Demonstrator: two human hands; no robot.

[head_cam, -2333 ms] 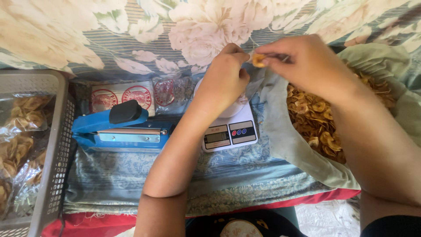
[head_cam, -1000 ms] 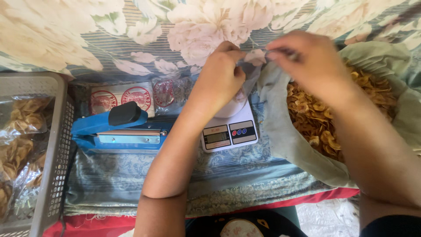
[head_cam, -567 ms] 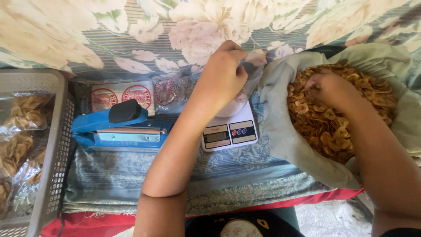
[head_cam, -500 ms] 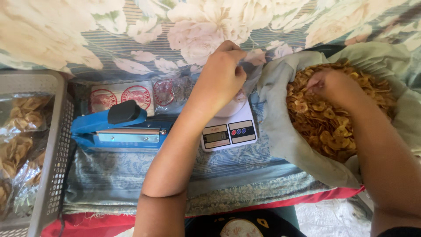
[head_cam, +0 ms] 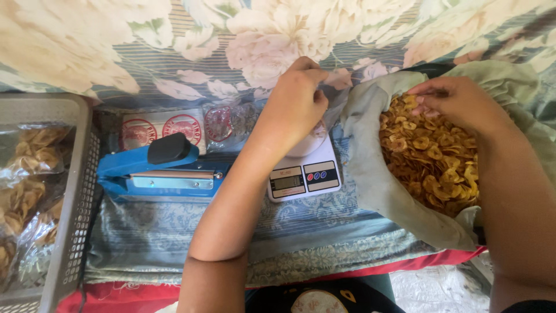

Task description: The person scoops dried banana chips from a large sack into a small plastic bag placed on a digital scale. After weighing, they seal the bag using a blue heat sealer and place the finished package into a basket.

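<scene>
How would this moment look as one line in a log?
left hand: holds clear bag over scale | right hand: in sack, on chips | sealer: untouched

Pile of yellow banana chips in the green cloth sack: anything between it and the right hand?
Nothing visible. The right hand rests at the far edge of the yellow banana chips, inside the open green cloth sack.

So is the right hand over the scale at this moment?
No, the right hand is at the chips in the green cloth sack; only the left hand is above the scale.
</scene>
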